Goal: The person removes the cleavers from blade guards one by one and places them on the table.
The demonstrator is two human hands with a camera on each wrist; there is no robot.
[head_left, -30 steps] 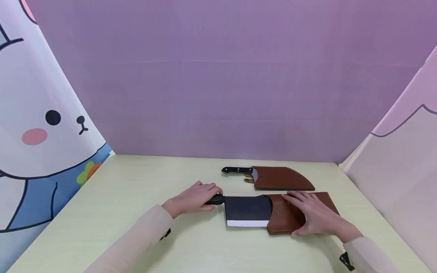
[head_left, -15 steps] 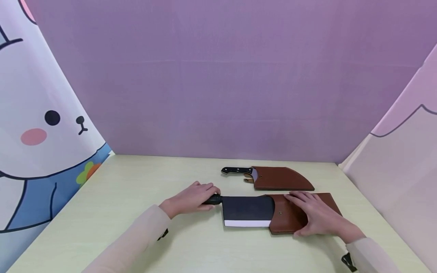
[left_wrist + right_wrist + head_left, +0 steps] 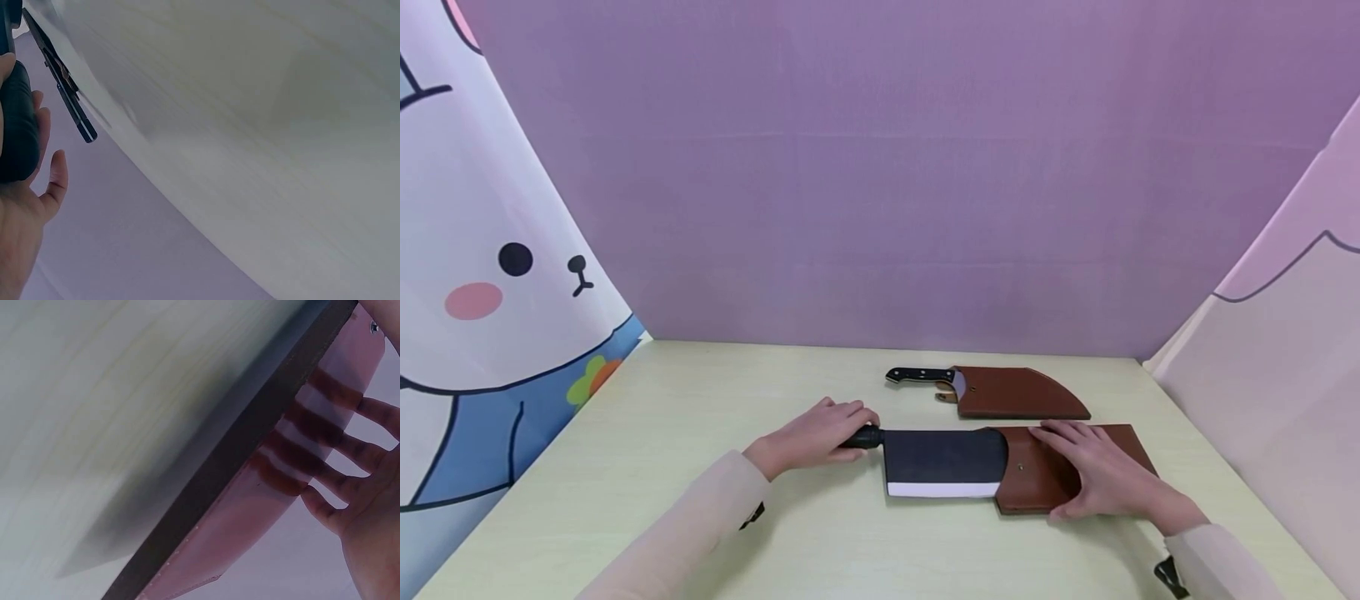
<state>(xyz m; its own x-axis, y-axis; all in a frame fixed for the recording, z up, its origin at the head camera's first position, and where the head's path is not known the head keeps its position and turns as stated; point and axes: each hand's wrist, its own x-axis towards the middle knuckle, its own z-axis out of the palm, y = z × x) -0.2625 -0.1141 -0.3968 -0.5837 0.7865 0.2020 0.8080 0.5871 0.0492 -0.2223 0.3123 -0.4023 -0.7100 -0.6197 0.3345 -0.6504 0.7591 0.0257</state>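
Observation:
My left hand [image 3: 820, 433] grips the round black handle [image 3: 865, 437] of a cleaver [image 3: 943, 458], which has a dark blade with a bright cutting edge. In the left wrist view the handle [image 3: 15, 125] lies against the palm and fingers. The front part of the blade is hidden inside a brown leather sheath [image 3: 1021, 492]. My right hand [image 3: 1101, 471] holds this sheath across its width, thumb at the near edge and fingers over the far side. The right wrist view has the sheath's dark edge [image 3: 231, 450] in front and the fingers [image 3: 375, 456] by its face.
Behind the cleaver, a second knife with a black riveted handle [image 3: 922, 374] lies in another brown sheath [image 3: 1015, 393]. A purple backdrop [image 3: 880, 183] rises at the back of the pale table [image 3: 760, 375]. Printed cloth panels [image 3: 512, 333] border both sides.
My left hand has drawn the cleaver slightly left, while my right hand and the sheath have shifted slightly right. More of the blade shows outside the sheath.

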